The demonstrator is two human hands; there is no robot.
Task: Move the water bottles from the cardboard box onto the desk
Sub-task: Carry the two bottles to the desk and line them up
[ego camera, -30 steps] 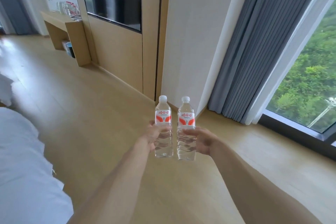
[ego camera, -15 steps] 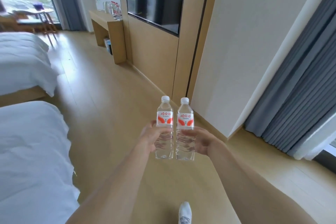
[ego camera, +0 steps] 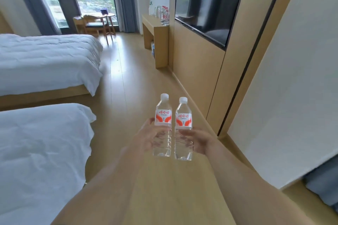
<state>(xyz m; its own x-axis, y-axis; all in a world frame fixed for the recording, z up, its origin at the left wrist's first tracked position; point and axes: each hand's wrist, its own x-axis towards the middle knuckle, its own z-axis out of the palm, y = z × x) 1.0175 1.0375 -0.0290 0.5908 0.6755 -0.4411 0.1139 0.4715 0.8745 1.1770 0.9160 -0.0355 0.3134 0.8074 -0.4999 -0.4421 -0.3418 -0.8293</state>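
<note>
Head view is showing two white beds on the left: the near bed (ego camera: 42, 151) is filling the lower left corner and the far bed (ego camera: 47, 60) is lying behind it. Beyond them a wooden chair (ego camera: 97, 23) is standing at a small round table (ego camera: 108, 15) by the window. Moving rightward, the left hand (ego camera: 146, 138) is gripping the left water bottle (ego camera: 163, 124) around its lower body, fingers curled round the clear plastic. Just beside it, nearly touching, the right water bottle (ego camera: 183, 128) is being gripped by the right hand (ego camera: 198, 141) the same way. Both bottles are staying upright above the wooden floor (ego camera: 128, 82), white caps on top. Farther back along the right wall the desk (ego camera: 155, 29) is carrying what are probably more bottles, too blurred to count. A dark screen (ego camera: 203, 9) is hanging on the wood panelling.
</note>
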